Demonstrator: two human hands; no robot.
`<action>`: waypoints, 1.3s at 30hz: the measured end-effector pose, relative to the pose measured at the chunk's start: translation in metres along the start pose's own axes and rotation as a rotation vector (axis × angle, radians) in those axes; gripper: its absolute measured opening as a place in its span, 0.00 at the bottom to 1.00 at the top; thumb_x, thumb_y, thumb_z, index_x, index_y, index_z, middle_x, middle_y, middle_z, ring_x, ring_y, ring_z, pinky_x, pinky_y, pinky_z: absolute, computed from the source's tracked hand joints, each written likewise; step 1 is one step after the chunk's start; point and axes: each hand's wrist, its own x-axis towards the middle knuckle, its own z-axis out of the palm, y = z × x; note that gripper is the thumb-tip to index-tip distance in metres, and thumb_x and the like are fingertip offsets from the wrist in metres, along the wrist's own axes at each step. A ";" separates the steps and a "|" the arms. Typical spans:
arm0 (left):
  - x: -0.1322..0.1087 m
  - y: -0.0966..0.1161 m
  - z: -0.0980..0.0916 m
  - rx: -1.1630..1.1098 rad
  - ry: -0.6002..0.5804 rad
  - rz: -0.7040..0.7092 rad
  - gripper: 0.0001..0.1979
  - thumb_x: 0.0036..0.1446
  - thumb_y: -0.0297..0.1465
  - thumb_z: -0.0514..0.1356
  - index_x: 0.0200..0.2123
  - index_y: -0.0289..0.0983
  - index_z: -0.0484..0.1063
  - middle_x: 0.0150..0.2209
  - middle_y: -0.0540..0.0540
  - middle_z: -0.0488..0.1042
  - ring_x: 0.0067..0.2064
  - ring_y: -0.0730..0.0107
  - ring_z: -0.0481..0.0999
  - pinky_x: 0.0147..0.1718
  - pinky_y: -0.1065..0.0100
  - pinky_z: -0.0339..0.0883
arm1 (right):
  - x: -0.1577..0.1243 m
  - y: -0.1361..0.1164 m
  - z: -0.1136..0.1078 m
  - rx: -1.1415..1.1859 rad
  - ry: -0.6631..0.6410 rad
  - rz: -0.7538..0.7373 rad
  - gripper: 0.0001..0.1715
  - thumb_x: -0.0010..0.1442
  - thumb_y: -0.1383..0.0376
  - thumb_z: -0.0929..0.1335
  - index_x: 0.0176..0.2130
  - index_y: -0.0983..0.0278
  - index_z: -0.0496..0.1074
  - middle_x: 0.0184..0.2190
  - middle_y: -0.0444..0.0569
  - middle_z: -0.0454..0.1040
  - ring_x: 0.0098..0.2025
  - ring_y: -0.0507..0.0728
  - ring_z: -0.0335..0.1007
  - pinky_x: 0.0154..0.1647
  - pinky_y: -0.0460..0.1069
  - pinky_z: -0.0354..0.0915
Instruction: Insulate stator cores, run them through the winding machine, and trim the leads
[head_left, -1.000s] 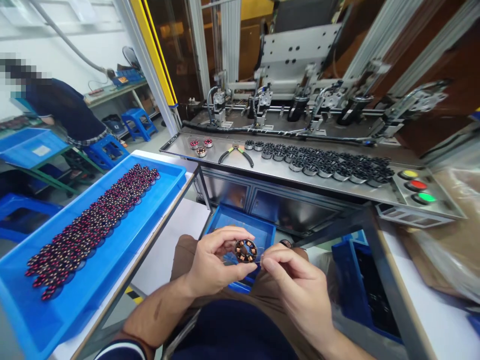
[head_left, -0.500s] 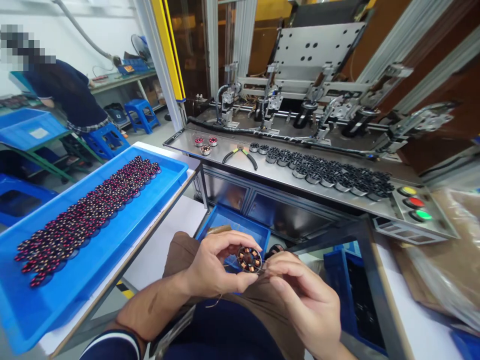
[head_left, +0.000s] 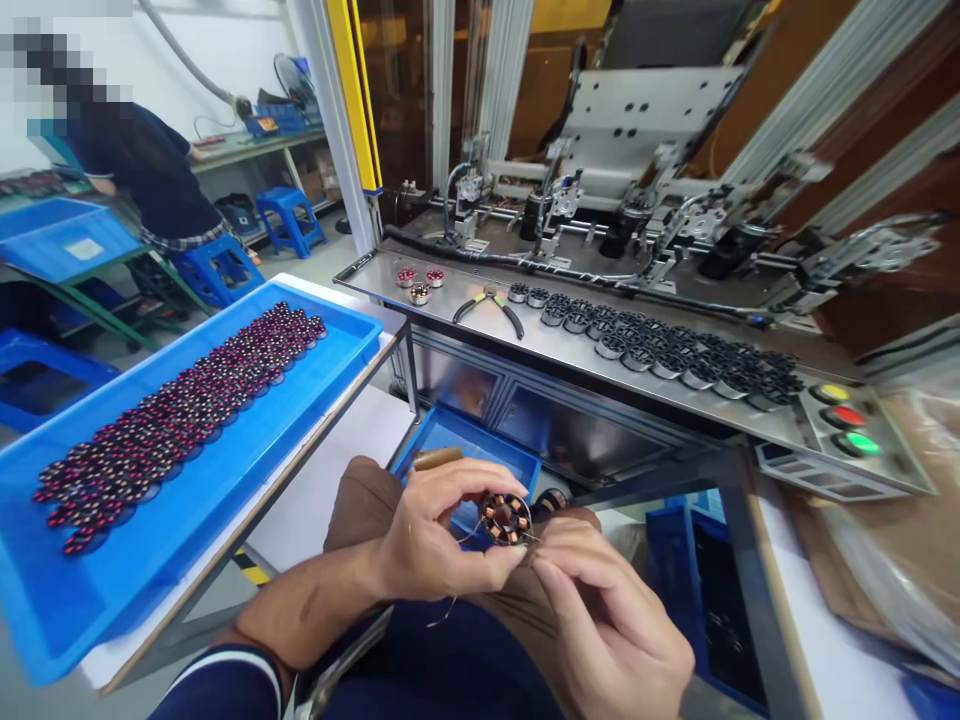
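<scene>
Between the thumb and fingers of my left hand (head_left: 450, 530) is a round motor stator (head_left: 505, 519) with copper windings and a dark rim. It is held above my lap, its open face turned up toward me. My right hand (head_left: 607, 600) is closed just right of the stator, its thumb and forefinger pinching thin wire ends (head_left: 531, 540) that come off the rim. Another loose wire (head_left: 444, 614) hangs below my left hand. The fingertips of the right hand partly hide the wire.
A blue tray (head_left: 300, 410) of wound stators stands at left. Along the metal ledge (head_left: 480, 350) lie wire cutters (head_left: 489, 300), three red-and-copper stators (head_left: 419, 294) and rows of black stator cores (head_left: 667, 345). A button box (head_left: 847, 415) sits at right; a co-worker (head_left: 146, 165) is far left.
The view has shifted slightly, so the bench appears a little further right. My right hand's fingers have drawn tighter around the wire. The stator stays in my left hand.
</scene>
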 end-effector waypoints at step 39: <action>-0.004 0.007 0.022 -0.404 0.054 0.008 0.25 0.46 0.25 0.73 0.48 0.40 0.76 0.44 0.42 0.80 0.46 0.65 0.79 0.45 0.68 0.75 | -0.005 0.006 -0.013 -0.447 0.031 -0.445 0.10 0.61 0.78 0.67 0.40 0.66 0.72 0.35 0.49 0.73 0.35 0.55 0.73 0.32 0.51 0.74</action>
